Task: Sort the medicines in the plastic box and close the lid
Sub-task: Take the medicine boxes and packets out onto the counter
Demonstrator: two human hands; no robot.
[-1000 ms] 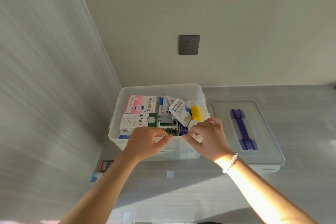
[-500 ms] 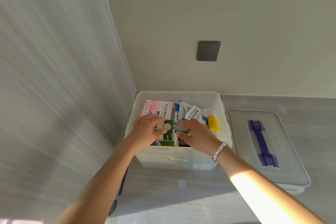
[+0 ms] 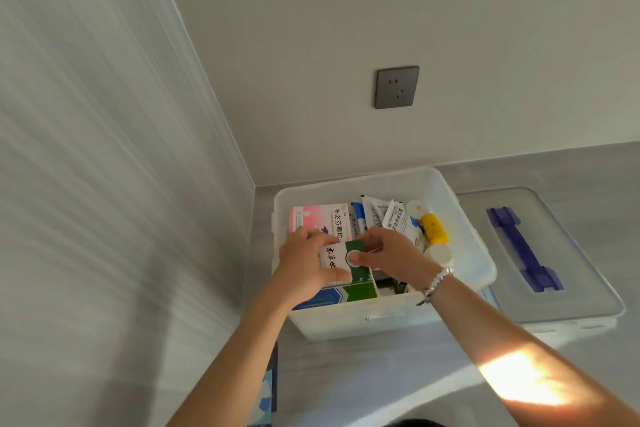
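Observation:
A translucent plastic box (image 3: 460, 255) stands open on the grey counter in the wall corner. Inside it lie a pink medicine carton (image 3: 320, 217), white sachets (image 3: 398, 220), a yellow bottle (image 3: 434, 227) and a white cap (image 3: 440, 253). My left hand (image 3: 304, 262) and my right hand (image 3: 391, 255) both grip a white and green medicine carton (image 3: 346, 260) from its two sides, inside the box near the front. Under it a blue and green carton (image 3: 341, 295) shows. The lid (image 3: 568, 288), clear with a purple handle (image 3: 523, 248), lies flat to the right of the box.
A striped wall panel (image 3: 121, 184) closes off the left side, right beside the box. A grey wall socket (image 3: 397, 87) sits on the back wall above. A blue patterned item (image 3: 268, 388) pokes out at the counter's left edge below the box.
Both hands went from the box's front rim into the box and took hold of the white and green carton. The camera view shifted, so the box now appears further right.

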